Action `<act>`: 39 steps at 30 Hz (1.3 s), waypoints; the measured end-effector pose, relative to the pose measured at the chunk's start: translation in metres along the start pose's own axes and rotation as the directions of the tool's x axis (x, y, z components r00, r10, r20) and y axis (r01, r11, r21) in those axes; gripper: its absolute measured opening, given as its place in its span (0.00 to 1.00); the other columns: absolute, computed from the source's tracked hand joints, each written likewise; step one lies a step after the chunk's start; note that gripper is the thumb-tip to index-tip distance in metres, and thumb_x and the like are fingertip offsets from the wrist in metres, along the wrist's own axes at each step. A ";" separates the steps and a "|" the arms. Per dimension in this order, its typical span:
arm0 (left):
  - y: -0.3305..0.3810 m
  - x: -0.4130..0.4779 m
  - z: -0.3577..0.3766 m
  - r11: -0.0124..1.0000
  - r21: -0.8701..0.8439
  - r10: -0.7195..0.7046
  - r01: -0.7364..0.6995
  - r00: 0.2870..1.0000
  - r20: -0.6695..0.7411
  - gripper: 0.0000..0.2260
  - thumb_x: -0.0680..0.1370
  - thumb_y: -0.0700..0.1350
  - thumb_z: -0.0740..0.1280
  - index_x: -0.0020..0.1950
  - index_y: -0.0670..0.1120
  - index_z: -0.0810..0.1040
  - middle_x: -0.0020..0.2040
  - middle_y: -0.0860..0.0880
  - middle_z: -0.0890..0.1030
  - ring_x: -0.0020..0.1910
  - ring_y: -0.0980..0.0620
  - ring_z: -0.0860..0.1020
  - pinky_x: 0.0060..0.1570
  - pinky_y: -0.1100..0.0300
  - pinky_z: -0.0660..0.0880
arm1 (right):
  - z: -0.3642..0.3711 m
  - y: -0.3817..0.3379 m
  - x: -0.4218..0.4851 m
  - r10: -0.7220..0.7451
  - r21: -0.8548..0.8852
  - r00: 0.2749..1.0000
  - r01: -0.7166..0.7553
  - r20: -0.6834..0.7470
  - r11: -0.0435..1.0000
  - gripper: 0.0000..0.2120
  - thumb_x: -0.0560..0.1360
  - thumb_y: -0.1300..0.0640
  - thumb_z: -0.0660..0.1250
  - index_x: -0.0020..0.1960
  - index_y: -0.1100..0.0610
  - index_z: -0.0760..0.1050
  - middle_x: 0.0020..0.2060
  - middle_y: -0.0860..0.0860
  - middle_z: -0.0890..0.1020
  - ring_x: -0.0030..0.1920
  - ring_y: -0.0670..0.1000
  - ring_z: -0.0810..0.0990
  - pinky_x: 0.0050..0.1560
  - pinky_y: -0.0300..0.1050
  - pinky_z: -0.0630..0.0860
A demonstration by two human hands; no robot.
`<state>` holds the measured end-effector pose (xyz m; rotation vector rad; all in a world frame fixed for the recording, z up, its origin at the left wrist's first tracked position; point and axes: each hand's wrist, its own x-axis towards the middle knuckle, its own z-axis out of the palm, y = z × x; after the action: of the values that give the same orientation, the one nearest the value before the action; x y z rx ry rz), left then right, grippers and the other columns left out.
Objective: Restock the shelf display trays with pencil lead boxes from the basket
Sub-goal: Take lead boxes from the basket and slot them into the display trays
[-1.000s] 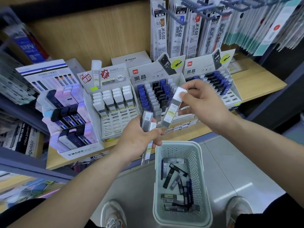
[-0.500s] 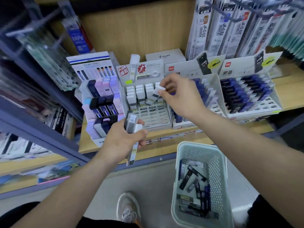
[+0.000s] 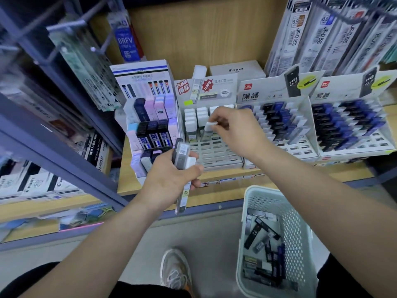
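Observation:
My right hand (image 3: 235,130) pinches the white cap of a slim lead box (image 3: 208,131) that stands in a slot of the white display tray (image 3: 217,155), beside several other white-capped boxes. My left hand (image 3: 169,181) grips a small bundle of lead boxes (image 3: 182,168) upright, in front of the tray's lower left corner; the longest one reaches below my palm. A pale plastic basket (image 3: 277,203) stands on the floor at lower right with several dark and grey lead boxes (image 3: 262,250) inside.
A stepped tray of pastel and black boxes (image 3: 150,134) stands left of the white tray. Two trays of black and blue boxes (image 3: 279,125) (image 3: 348,127) fill the right of the wooden shelf. Hanging refill packs (image 3: 322,33) overhang above. A blue metal rack (image 3: 64,134) juts out on the left.
My right hand has carried the white-capped box left and down into a slot of the white tray. My view has drifted left; the left hand keeps its bundle.

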<state>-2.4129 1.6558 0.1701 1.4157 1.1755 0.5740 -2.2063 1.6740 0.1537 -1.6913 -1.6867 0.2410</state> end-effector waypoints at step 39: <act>0.016 0.001 0.029 0.976 -0.217 0.041 -0.007 0.987 0.156 0.10 0.72 0.44 0.74 0.50 0.41 0.80 0.37 0.45 0.85 0.36 0.48 0.85 0.39 0.56 0.83 | -0.049 -0.033 -0.050 0.157 0.511 0.888 -0.385 0.433 0.768 0.06 0.79 0.58 0.69 0.52 0.54 0.84 0.44 0.56 0.85 0.41 0.50 0.82 0.39 0.39 0.78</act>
<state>-2.3819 1.6466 0.1777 1.2666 0.9405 0.5763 -2.2094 1.6064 0.1914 -1.4495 -1.3809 1.1702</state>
